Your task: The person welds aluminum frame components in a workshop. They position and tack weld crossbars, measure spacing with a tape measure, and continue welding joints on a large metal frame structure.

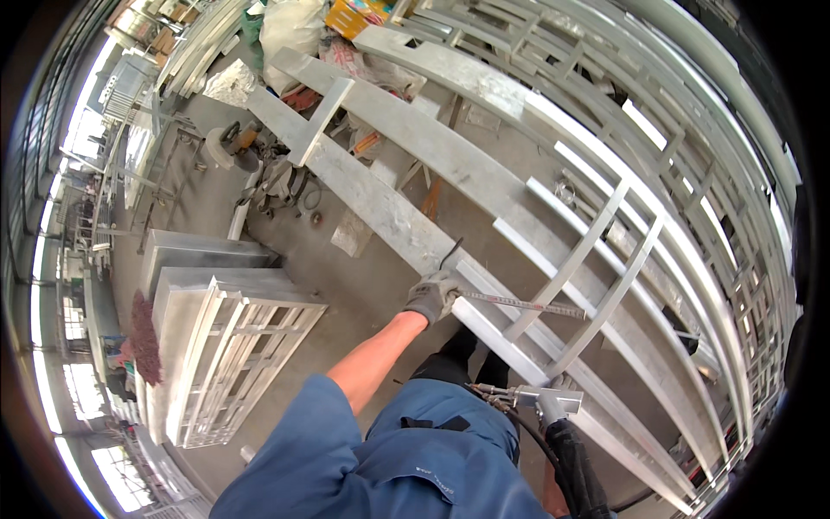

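"Worried about the tape measure [523, 303]?"

"Yes: could slip or read skewed, through slack or a nudged bar."

"Lying where?"

"From the near edge of the front grey beam [380, 201], over one slanted bar [566, 262] toward a second bar [609, 298], clamped in the left hand [432, 297] at one end. Cannot tell the grip of the right hand [563, 380], mostly hidden."

"Counted?"

"One tape measure, two slanted bars, one short crosspiece [322, 121] near the beam's left end."

Marks on the tape measure [510, 302] and blue garment [432, 463] are unreadable.

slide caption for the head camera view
A gloved left hand holds an extended tape measure among silvery metal bars.
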Motion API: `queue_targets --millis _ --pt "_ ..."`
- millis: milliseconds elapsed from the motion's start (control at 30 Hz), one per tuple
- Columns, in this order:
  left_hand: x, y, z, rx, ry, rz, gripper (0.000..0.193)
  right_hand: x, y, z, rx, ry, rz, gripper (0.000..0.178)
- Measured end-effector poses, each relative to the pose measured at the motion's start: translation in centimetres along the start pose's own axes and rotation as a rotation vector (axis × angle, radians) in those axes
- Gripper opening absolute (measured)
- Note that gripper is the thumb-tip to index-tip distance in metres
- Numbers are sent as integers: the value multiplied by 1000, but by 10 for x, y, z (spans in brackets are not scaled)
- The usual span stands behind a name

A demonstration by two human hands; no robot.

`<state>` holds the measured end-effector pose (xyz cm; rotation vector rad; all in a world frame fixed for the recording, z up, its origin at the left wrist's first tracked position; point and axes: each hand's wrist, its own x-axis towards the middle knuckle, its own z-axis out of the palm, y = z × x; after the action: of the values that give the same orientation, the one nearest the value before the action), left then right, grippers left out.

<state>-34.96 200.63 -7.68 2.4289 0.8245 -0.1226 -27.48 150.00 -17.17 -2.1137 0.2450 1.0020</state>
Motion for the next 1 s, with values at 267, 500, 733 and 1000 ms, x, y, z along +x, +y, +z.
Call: queue_targets --millis 267,500,733,1000 --pt "103 -266 -91 -1562 464 -577 12 -4 -74 -15 -99 142 -69 39" --pt "211 -440 -208 -1327 643 -782 16 -94 -165 37 -383 368 -67 43" --pt "252 -486 -224 -1463 279 -842 24 -157 -195 35 -442 495 -111 44" --pt "220 -475 -295 -1453 309 -674 21 -145 -267 62 -472 441 -205 42"
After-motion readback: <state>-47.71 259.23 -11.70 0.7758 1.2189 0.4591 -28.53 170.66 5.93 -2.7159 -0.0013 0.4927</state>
